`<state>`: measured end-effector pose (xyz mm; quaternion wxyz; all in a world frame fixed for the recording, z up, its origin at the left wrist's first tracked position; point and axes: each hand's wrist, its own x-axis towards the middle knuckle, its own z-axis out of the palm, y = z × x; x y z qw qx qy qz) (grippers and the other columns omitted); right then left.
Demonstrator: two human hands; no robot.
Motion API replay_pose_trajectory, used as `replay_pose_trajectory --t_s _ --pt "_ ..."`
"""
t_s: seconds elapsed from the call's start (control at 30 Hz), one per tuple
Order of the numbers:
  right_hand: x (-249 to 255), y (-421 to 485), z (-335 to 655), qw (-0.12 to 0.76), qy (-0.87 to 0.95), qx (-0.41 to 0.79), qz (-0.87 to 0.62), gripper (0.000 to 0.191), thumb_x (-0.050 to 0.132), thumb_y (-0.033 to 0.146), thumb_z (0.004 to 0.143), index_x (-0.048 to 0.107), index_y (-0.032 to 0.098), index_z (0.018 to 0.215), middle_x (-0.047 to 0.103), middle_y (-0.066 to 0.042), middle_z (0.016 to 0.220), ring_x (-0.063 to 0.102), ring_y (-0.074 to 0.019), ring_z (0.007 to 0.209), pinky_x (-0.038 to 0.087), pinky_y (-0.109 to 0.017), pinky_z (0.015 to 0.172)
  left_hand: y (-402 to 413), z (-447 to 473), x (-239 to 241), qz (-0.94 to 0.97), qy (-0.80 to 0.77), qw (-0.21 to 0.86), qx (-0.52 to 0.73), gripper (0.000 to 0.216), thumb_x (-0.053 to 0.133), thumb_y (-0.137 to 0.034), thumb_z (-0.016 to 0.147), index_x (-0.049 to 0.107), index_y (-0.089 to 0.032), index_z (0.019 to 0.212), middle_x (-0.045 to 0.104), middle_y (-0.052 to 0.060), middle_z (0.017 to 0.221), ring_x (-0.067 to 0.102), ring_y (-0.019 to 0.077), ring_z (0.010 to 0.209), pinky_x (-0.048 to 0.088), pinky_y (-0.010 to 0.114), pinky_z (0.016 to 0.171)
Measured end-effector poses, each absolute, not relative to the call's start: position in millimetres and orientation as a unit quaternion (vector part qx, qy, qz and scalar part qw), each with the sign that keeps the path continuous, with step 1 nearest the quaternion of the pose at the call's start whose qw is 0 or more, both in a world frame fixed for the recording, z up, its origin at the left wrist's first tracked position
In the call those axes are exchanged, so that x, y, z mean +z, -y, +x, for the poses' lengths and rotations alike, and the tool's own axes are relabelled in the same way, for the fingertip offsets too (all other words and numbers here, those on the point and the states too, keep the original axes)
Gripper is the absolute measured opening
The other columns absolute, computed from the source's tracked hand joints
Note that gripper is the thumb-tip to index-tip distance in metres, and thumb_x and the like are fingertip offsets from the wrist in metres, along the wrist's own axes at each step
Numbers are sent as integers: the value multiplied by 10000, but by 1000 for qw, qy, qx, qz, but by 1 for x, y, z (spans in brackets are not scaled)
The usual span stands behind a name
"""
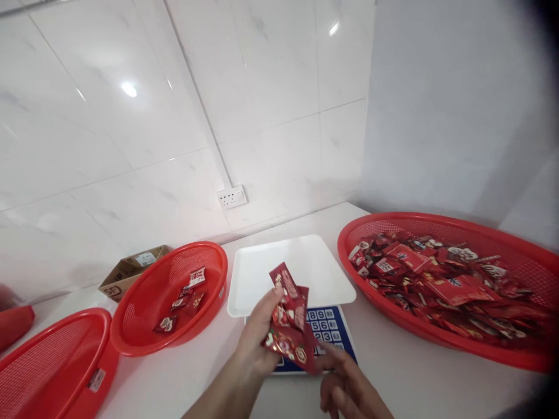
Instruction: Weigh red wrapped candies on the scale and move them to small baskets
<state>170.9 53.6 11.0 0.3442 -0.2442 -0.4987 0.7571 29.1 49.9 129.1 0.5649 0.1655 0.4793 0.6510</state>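
Note:
Several small red snack packets (288, 326) are fanned out in my left hand (258, 330), thumb on top, over the front of a digital scale. My right hand (349, 378) is just to the right, slightly blurred, its index finger stretched to the lower edge of the packets and its other fingers partly curled. It grips nothing that I can see; whether the fingertip touches the packets I cannot tell. Behind the packets lies the scale's white tray (248, 273). Its blue keypad (338, 329) is partly hidden by my hands and the packets.
On the right, a large red basket (419, 218) holds a heap of red packets (437, 279). A smaller red basket (126, 314) on the left has several packets in it. Another red basket (82, 378) stands nearer, a cardboard box (124, 276) behind. A socket (232, 198) is on the tiled wall.

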Motion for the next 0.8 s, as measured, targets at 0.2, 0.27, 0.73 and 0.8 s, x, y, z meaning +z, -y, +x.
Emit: replay_pose_trajectory --t_s 0.2,0.27,0.73,0.8 --pt "43 -46 151 303 423 819 -242 798 563 621 727 210 374 1399 429 -102 1356 578 -236 1002 519 -338 672 -20 60 97 222 -500 437 714 241 663 -391 753 591 -209 894 633 -3 776 586 134 702 473 249 707" --pt "44 -44 144 278 401 840 -236 851 654 585 671 239 374 1384 449 -96 1353 557 -245 1052 516 -357 716 -14 60 93 268 -530 387 706 221 641 -390 771 599 -207 889 619 6 794 570 141 740 463 245 731" --pt "45 -40 125 284 431 813 -269 614 765 456 579 494 264 1096 651 -50 1018 597 -165 648 474 -270 499 2 38 95 108 -473 380 787 384 661 -423 738 507 -267 1054 625 -9 832 610 147 721 503 268 681" --pt "47 -41 126 288 436 808 -270 572 762 418 593 500 264 1078 659 -24 945 583 -149 625 470 -261 504 -1 35 99 83 -446 402 795 391 665 -394 742 494 -265 1069 627 -10 814 619 144 698 509 276 674"
